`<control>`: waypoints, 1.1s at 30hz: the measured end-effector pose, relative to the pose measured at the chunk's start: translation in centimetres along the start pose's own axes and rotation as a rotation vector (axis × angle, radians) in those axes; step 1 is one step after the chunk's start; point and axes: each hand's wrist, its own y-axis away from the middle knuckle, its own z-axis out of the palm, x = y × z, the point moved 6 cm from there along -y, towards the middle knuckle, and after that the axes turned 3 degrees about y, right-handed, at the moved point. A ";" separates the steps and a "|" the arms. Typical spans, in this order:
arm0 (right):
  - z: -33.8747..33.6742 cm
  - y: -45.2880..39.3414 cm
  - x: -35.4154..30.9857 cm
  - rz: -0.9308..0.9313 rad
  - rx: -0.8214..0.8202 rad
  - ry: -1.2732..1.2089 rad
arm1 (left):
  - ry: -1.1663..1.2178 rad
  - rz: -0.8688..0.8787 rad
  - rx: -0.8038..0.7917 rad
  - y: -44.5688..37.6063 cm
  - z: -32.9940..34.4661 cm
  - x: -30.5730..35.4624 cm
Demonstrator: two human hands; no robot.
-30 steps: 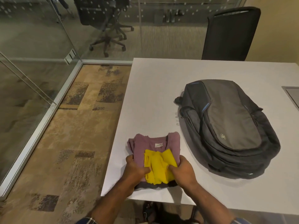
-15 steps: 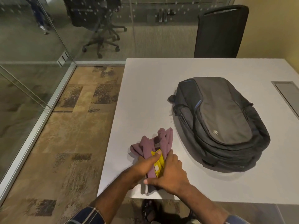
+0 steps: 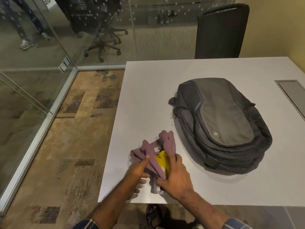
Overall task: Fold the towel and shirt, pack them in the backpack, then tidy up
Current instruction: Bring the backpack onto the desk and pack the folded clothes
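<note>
Both hands are gathering the folded clothes into one bundle at the near edge of the table [image 3: 206,187]. The mauve shirt [image 3: 166,142] is doubled up around the yellow towel [image 3: 162,160], which shows only as a strip in the middle. The left hand [image 3: 137,171] clasps the bundle's left side, thumb laid over the top and fingers curled beneath. The right hand [image 3: 175,175] grips the right side, fingers wrapped over the shirt and towel, thumb pinching the near end. The bundle sits partly on the table, its far end tipped up.

So the folding looks finished, and the step in hand is picking up the pair for packing. The bag [image 3: 221,123] lies flat just right of the bundle, front face up (every zip I can see looks closed). The next move, as I judge it, needs one hand freed to open the main compartment while the other keeps the bundle pressed together so the towel does not slip out.
</note>
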 end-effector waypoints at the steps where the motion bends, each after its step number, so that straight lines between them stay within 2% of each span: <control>1: 0.1 0.3 0.1 -0.012 0.006 0.033 | 0.060 -0.028 -0.025 -0.2 0.2 -0.9; 6: 1.1 1.0 -0.1 -0.026 -0.082 0.228 | 0.366 -0.052 -0.202 0.0 2.9 -2.4; 8: 1.4 1.1 0.1 -0.035 -0.129 0.264 | 0.461 -0.010 -0.200 0.2 3.5 -1.8; 12: 1.1 0.7 0.5 -0.057 -0.137 0.281 | 0.427 -0.007 -0.189 -0.1 3.6 -1.4; 16: -0.2 -0.1 0.6 -0.127 -0.075 0.190 | 0.320 -0.010 -0.198 -0.4 3.2 -1.5; 20: -2.4 -0.4 1.4 -0.159 0.019 0.014 | 0.297 0.115 -0.208 -0.4 2.4 -1.5; 25: -6.4 -0.2 1.3 -0.203 0.168 -0.174 | 0.506 0.228 -0.125 0.1 0.7 -0.2; 29: -9.9 -0.2 1.7 -0.194 0.282 -0.241 | 0.218 0.311 0.095 -0.1 1.2 1.8; 33: -14.0 -0.2 3.7 -0.163 0.381 -0.267 | 0.020 0.459 0.122 0.3 5.2 5.4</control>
